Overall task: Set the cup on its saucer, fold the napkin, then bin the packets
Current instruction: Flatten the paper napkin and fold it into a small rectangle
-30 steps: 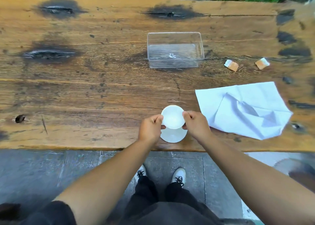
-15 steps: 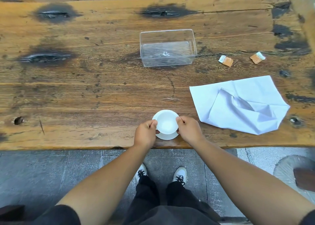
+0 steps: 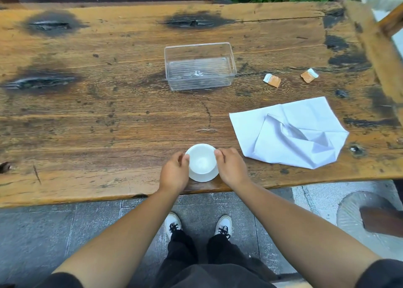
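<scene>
White cup point(image 3: 201, 159) sits on its white saucer point(image 3: 204, 177), near the front edge of the desk point(image 3: 109, 122), right in front of us. Saucer rim shows only below and beside the cup base; cup looks upright and roughly centred, slightly toward the far side.

Left hand point(image 3: 174, 173) is curled loosely against the cup's left side, fingertips at the rim. Right hand point(image 3: 230, 167) mirrors it on the right side, fingertips touching the rim. Both are partly closed around the cup; we can't tell how firm the grip is, or whether the weight is already fully on the saucer.

Our read: step one is at its end, the cup placed or just about seated. Remaining work there is a let-go from both hands without nudging the cup off centre.

Next is the napkin point(image 3: 290, 133), which lies to the right of the cup, well apart from it, rumpled, with one flap turned over itself. It needs flattening first, then corners matched for a clean fold. Probably both hands again.

Two packets point(image 3: 272, 80) point(image 3: 309, 75) lie further back on the right, apart from each other, both look torn. Clear plastic bin point(image 3: 199, 66) stands mid-desk to their left and looks empty. Packets are small and flat, so we expect a fingertip pinch for each.
</scene>
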Tool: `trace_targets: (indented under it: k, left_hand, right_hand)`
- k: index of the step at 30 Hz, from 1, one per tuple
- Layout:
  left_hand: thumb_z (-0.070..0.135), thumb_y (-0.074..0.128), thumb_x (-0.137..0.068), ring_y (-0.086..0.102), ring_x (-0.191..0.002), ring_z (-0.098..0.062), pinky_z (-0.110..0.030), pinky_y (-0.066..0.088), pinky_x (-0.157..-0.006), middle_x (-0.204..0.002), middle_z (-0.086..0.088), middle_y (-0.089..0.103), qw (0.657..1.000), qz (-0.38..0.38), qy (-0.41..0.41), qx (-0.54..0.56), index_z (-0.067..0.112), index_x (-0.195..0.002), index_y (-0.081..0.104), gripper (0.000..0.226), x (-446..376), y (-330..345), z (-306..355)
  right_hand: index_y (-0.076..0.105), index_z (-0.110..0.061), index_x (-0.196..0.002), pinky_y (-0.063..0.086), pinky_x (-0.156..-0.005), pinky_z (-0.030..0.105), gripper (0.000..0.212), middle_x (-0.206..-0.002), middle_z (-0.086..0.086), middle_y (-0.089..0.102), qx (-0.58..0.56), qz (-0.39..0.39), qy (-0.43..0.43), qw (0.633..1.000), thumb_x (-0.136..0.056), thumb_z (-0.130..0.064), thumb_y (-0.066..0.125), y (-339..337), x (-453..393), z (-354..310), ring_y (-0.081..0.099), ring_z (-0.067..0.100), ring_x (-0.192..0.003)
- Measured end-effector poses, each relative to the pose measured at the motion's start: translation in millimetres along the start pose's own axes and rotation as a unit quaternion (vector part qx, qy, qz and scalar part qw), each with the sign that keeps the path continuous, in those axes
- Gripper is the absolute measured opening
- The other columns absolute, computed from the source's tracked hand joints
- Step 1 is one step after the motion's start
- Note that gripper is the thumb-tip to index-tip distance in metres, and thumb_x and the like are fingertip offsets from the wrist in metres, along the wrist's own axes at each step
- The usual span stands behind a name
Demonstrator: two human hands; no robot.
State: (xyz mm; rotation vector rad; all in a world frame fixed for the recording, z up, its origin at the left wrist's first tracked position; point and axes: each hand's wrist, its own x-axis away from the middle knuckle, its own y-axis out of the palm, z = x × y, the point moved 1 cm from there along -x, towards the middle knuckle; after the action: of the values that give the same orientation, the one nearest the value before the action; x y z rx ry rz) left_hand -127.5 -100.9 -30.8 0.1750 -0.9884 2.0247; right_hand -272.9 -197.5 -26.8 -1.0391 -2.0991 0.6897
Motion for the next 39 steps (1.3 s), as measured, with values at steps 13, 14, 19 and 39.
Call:
trace_targets:
  k: [13, 14, 19, 39]
  left_hand:
    - [0.024, 0.056, -0.088, 0.043, -0.122, -0.028, -0.043, 0.035, -0.098, -0.133, -0.003, 0.053, 0.926, -0.034, 0.326, -0.186, 0.02, -0.126, 0.053, 0.038, -13.6, 58.5, 152.6]
    - [0.023, 0.056, -0.088, 0.044, -0.122, -0.028, -0.043, 0.035, -0.097, -0.133, -0.003, 0.053, 0.92, -0.047, 0.333, -0.202, 0.02, -0.126, 0.052, 0.039, -15.8, 71.8, 164.6]
    - [0.023, 0.054, -0.089, 0.039, -0.125, -0.027, -0.042, 0.034, -0.097, -0.141, 0.0, 0.045, 0.871, -0.057, 0.364, -0.326, 0.024, -0.132, 0.045, 0.044, -38.0, 142.7, 202.0]
    - [0.014, 0.055, -0.084, 0.059, -0.099, -0.03, -0.039, 0.037, -0.083, -0.1, -0.007, 0.07, 0.868, 0.04, 0.305, -0.39, 0.013, -0.099, 0.066, 0.018, -68.7, 203.5, 211.1]
  right_hand:
    - [0.068, -0.007, -0.103, 0.045, -0.08, 0.034, 0.021, -0.106, 0.015, 0.067, 0.052, 0.206, 0.031, 0.977, -0.093, -0.015, 0.051, -176.4, 0.0, 93.3, 0.062, 0.031, -0.097]
    - [0.068, -0.007, -0.106, 0.047, -0.082, 0.035, 0.022, -0.109, 0.015, 0.067, 0.074, 0.212, 0.031, 0.974, -0.092, -0.013, 0.052, -196.6, -5.7, 108.1, 0.063, 0.031, -0.098]
    - [0.061, -0.018, -0.121, 0.05, -0.087, 0.038, 0.035, -0.124, 0.007, 0.064, 0.244, 0.084, -0.022, 0.966, -0.093, -0.007, 0.045, -269.3, -65.5, 173.9, 0.056, 0.028, -0.111]
    - [0.063, -0.012, -0.094, 0.043, -0.085, 0.039, 0.016, -0.107, 0.007, 0.06, 0.281, -0.137, -0.274, 0.91, -0.088, -0.024, 0.055, -296.6, -171.9, 238.2, 0.051, 0.029, -0.102]
